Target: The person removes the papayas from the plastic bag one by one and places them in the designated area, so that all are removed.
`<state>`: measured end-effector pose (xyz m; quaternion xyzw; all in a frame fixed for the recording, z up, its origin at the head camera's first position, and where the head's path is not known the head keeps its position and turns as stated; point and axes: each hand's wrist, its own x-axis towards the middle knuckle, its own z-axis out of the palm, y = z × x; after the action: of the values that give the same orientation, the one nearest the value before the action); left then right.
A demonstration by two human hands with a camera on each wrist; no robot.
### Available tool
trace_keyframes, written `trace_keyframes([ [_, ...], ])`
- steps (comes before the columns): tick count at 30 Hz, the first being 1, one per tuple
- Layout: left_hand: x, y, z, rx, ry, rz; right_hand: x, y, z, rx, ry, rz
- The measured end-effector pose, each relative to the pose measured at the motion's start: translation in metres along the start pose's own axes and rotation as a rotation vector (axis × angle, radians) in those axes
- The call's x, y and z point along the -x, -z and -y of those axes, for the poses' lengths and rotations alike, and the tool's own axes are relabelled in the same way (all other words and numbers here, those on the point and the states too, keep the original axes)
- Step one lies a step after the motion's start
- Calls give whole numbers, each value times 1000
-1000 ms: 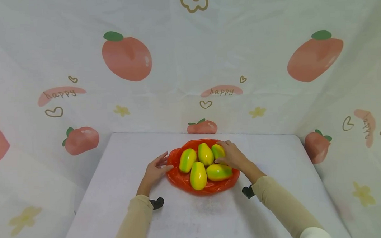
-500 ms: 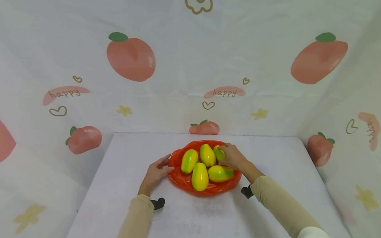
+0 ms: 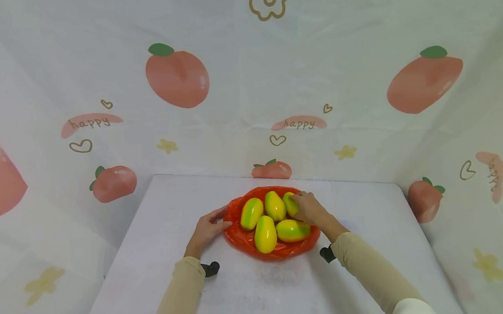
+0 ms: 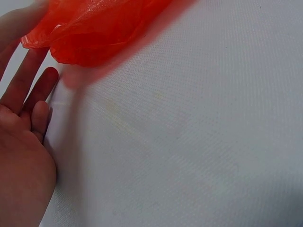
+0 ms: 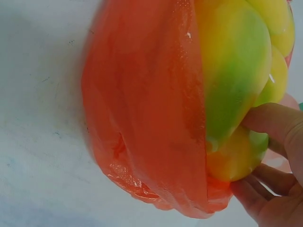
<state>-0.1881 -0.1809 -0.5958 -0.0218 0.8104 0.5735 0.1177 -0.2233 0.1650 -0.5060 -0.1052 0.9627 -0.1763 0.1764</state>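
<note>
Several glossy yellow-green fruits, shaped like mangoes or papayas, lie in an opened red plastic bag (image 3: 243, 240) with its rim spread round them. My right hand (image 3: 310, 210) grips the back-right fruit (image 3: 290, 203); in the right wrist view the thumb and fingers (image 5: 272, 118) lie on either side of that fruit (image 5: 239, 153). Beside the bag's left rim is my left hand (image 3: 206, 229), fingers mostly straight. In the left wrist view its thumb (image 4: 21, 23) lies along the red plastic (image 4: 90, 35), with other fingers partly behind it. The other fruits, such as the front one (image 3: 265, 236), lie untouched.
The bag rests on a white-covered table (image 3: 259, 299). A white cloth backdrop (image 3: 230, 82) with printed peaches stands close behind and on both sides. A dark strap end (image 3: 212, 268) sticks out at the left wrist.
My right hand's fingers have closed round the back-right fruit, which they only reached over before. The left hand stays at the bag's rim. The whole view has shifted slightly.
</note>
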Motion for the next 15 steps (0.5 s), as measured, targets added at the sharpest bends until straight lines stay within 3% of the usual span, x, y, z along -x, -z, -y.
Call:
trace_keyframes([
  [15, 1, 0, 0, 19, 27, 6, 1, 2, 5, 31, -8, -19],
])
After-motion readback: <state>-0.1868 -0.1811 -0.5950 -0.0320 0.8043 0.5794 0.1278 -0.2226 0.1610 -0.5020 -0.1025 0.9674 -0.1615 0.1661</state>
